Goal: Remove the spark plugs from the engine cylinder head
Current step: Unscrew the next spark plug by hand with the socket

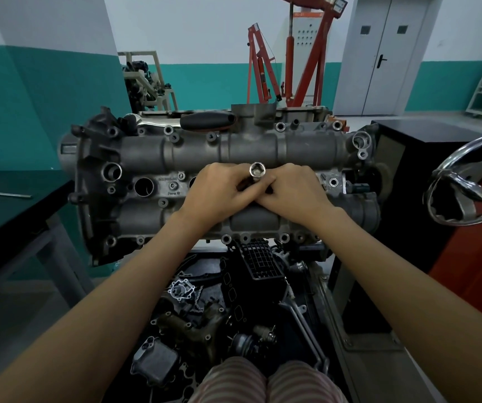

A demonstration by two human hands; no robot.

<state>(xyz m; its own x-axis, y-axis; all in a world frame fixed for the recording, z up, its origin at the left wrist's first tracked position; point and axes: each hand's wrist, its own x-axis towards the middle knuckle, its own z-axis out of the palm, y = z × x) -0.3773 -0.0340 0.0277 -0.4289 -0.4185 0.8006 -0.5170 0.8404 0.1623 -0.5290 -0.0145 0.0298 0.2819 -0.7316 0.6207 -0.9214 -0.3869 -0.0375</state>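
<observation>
A grey engine cylinder head (152, 152) lies across the middle of the view on a stand. A shiny spark plug socket (257, 171) stands upright over a central plug well, its open hex end facing up. My left hand (219, 190) and my right hand (292, 190) meet around the socket's shaft, fingers closed on it. An empty round plug well (143, 187) shows to the left of my hands. The wells under my hands are hidden. A black-handled tool (207, 121) rests on the head's far side.
A dark workbench (10, 216) with a thin metal rod (1, 194) stands at left. A chrome handwheel (466, 181) juts out at right beside a black cabinet (425, 132). Loose engine parts (204, 309) fill a tray below. A red engine hoist (300, 62) stands behind.
</observation>
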